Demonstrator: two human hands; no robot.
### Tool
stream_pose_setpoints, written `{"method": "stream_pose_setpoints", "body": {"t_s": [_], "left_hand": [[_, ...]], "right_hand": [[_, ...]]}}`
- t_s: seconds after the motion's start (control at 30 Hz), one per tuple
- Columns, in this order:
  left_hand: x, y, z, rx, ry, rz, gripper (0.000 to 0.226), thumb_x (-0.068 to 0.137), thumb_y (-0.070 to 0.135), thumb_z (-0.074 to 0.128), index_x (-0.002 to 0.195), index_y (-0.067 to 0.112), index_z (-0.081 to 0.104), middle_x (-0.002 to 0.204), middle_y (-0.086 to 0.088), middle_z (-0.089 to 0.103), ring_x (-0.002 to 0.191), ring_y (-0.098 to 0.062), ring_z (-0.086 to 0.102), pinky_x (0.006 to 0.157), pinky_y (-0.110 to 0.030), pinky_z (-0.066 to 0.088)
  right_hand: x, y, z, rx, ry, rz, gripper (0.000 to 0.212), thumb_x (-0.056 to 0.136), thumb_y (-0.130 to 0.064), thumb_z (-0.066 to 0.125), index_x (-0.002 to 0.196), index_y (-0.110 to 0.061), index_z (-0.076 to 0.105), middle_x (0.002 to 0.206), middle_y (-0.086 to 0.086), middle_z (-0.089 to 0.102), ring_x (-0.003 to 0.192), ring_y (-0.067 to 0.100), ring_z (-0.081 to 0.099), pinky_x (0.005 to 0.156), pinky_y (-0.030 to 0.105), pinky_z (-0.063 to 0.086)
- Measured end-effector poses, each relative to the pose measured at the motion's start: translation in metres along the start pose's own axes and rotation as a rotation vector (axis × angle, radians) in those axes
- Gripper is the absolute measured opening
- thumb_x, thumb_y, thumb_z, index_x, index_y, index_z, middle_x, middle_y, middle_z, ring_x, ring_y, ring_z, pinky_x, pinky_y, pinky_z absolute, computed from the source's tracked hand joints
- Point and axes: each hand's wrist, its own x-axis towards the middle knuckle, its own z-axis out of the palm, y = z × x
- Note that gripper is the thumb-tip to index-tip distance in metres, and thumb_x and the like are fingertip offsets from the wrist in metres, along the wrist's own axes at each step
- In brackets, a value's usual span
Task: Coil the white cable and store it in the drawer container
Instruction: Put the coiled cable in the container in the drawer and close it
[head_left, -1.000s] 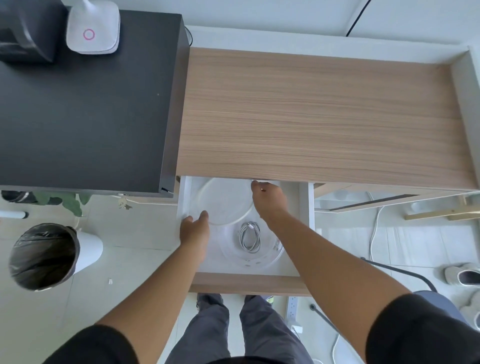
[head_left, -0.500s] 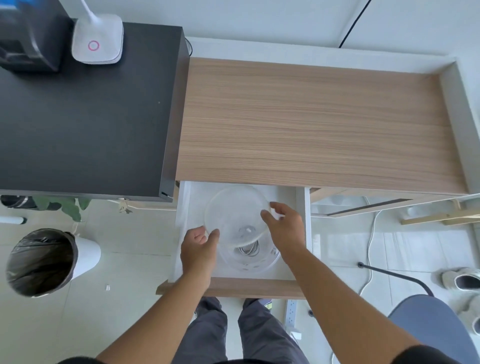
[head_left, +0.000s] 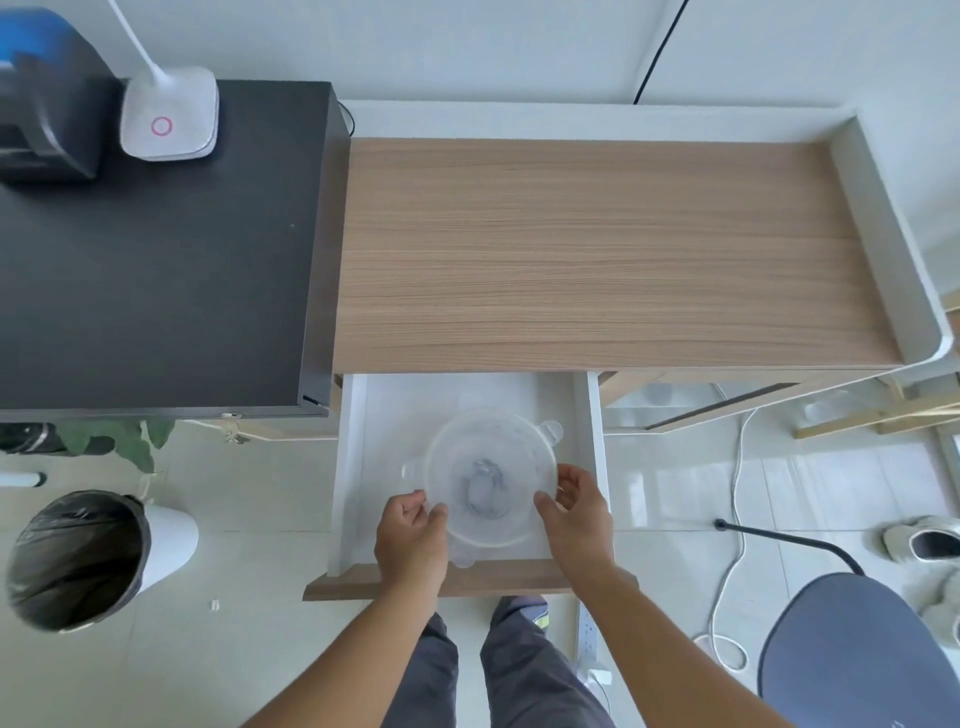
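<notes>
The white drawer (head_left: 353, 467) stands pulled out under the wooden desk. In it sits a round clear container with a translucent lid (head_left: 511, 441) lying over it. The coiled white cable (head_left: 485, 488) shows dimly through the lid, inside the container. My left hand (head_left: 410, 535) pinches the lid's near left rim. My right hand (head_left: 576, 512) grips its right rim with fingers curled over the edge.
The wooden desk top (head_left: 597, 260) lies beyond the drawer, a black desk (head_left: 156, 260) with a white lamp base (head_left: 169, 114) to the left. On the floor are a bin (head_left: 72, 561) at left, a white cord (head_left: 735, 519), a power strip (head_left: 589, 644) and a grey chair (head_left: 857, 654) at right.
Both hands brought the lid from the drawer's back left down over the container. The cable, open to view a second ago, now lies under the lid. The view has tilted towards the wall.
</notes>
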Motion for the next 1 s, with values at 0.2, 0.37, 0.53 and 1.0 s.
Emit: {"method": "stream_pose_setpoints", "body": {"t_s": [0.2,0.37,0.53,1.0], "left_hand": [[0.006,-0.002,-0.002,-0.004,0.022,-0.009,0.021,0.086,0.016,0.075,0.097,0.027,0.061,0.103,0.012,0.069,0.091,0.001,0.064,0.065,-0.014,0.044],[0.009,0.004,-0.002,0.030,0.033,0.054,0.029,0.084,0.026,0.079,0.105,0.021,0.059,0.102,0.008,0.067,0.090,-0.005,0.066,0.065,-0.015,0.044],[0.014,0.010,0.001,0.078,0.005,0.133,0.040,0.080,0.018,0.084,0.108,0.019,0.056,0.101,0.005,0.065,0.093,-0.013,0.065,0.070,-0.013,0.044],[0.024,0.013,-0.001,0.129,0.028,0.172,0.042,0.082,0.025,0.081,0.106,0.024,0.047,0.102,0.005,0.064,0.089,-0.019,0.069,0.061,-0.017,0.046]], "right_hand": [[0.000,-0.004,0.006,-0.021,-0.016,-0.037,0.036,0.093,-0.019,0.072,0.122,-0.032,0.056,0.113,-0.017,0.067,0.106,0.008,0.064,0.074,0.008,0.042],[0.003,-0.005,0.007,-0.021,-0.034,-0.048,0.040,0.093,-0.019,0.074,0.128,-0.029,0.057,0.116,-0.014,0.067,0.107,0.008,0.063,0.076,0.007,0.042],[0.010,-0.010,0.010,0.012,-0.059,-0.051,0.043,0.092,-0.016,0.073,0.128,-0.033,0.056,0.116,-0.019,0.066,0.107,0.003,0.062,0.073,0.004,0.042],[0.021,-0.002,0.010,-0.028,-0.005,-0.101,0.026,0.099,-0.024,0.064,0.120,-0.034,0.053,0.115,-0.012,0.068,0.100,0.007,0.069,0.076,0.023,0.057]]}}
